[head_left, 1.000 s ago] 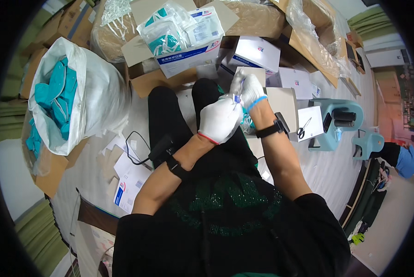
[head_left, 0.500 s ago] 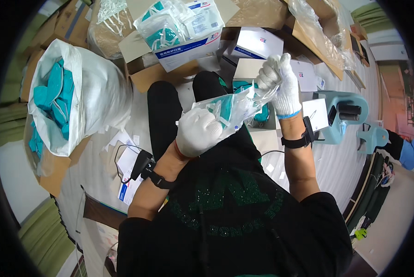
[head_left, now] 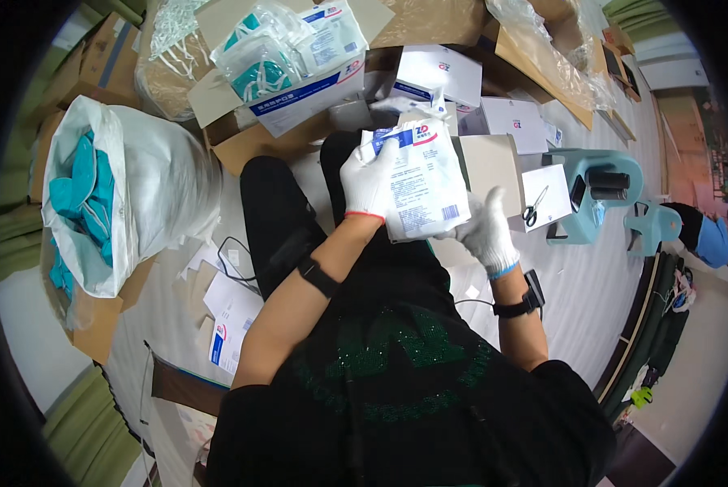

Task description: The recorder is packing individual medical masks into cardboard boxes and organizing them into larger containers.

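Observation:
A flat white packet point(head_left: 425, 188) with a blue and red printed top is held up over my lap, its printed side facing me. My left hand point(head_left: 369, 174), in a white knit glove, grips its left side with the thumb across the front. Near the packet's lower right corner is my right hand point(head_left: 487, 234), also gloved; its thumb stands up away from the packet. The fingers reach toward the bottom edge, partly behind it, and whether they touch it is unclear. Beyond my knees, an open carton point(head_left: 311, 101) holds clear packets point(head_left: 260, 69) of teal face masks with white straps.
On the left stands a white sack point(head_left: 165, 183) of teal masks point(head_left: 96, 199). White boxes point(head_left: 438, 75) sit ahead to the right, near an open flap point(head_left: 491, 172). Black scissors point(head_left: 534, 209) lie on a white box beside a pale blue stool point(head_left: 603, 166).
The clear-backed packet stretched between both hands has turned, so its printed white side faces me. My left hand rose to the right; my right hand dropped and loosened from the packet's top end.

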A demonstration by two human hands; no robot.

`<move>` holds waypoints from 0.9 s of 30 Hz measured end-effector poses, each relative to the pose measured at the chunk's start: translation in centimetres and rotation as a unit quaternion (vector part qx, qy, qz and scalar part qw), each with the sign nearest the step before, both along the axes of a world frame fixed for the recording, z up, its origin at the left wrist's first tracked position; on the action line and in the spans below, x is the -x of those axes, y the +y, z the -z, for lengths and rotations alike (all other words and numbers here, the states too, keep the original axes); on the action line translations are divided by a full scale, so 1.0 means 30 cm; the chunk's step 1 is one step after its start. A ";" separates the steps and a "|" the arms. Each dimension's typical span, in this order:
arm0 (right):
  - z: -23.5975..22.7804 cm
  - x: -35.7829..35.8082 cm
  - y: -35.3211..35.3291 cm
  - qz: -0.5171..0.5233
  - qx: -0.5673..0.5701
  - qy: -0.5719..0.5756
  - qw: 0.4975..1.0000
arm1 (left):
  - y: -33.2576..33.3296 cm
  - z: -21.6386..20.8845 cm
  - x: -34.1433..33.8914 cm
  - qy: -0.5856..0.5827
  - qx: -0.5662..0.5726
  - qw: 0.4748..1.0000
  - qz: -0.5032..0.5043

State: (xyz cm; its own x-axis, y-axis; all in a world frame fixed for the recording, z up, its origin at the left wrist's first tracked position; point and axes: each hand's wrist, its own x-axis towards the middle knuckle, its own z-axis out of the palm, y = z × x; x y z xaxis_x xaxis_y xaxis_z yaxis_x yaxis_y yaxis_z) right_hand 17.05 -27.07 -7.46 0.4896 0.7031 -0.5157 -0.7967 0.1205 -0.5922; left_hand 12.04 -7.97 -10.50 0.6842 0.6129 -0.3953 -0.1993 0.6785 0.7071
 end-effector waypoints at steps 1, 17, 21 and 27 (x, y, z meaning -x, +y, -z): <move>0.035 0.000 -0.042 -0.010 0.119 -0.164 0.979 | -0.021 0.044 -0.021 0.001 0.031 0.999 -0.012; 0.149 -0.210 -0.104 -0.148 0.516 -0.602 0.591 | -0.086 0.146 0.118 0.222 -0.090 0.917 0.319; 0.284 -0.266 -0.065 -0.236 0.485 -0.675 0.504 | -0.014 0.182 0.210 0.214 -0.015 0.932 0.292; 0.366 -0.304 -0.065 -0.267 0.470 -0.695 0.475 | 0.016 0.199 0.287 0.226 0.019 0.939 0.260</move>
State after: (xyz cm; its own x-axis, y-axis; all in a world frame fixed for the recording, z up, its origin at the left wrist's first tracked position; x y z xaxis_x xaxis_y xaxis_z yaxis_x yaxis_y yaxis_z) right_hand 26.16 -29.03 -18.43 0.6978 0.6973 -0.1637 0.6731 -0.7165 -0.1829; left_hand 3.44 -7.50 -16.47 0.6438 0.2227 -0.7320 0.4801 0.6274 0.6131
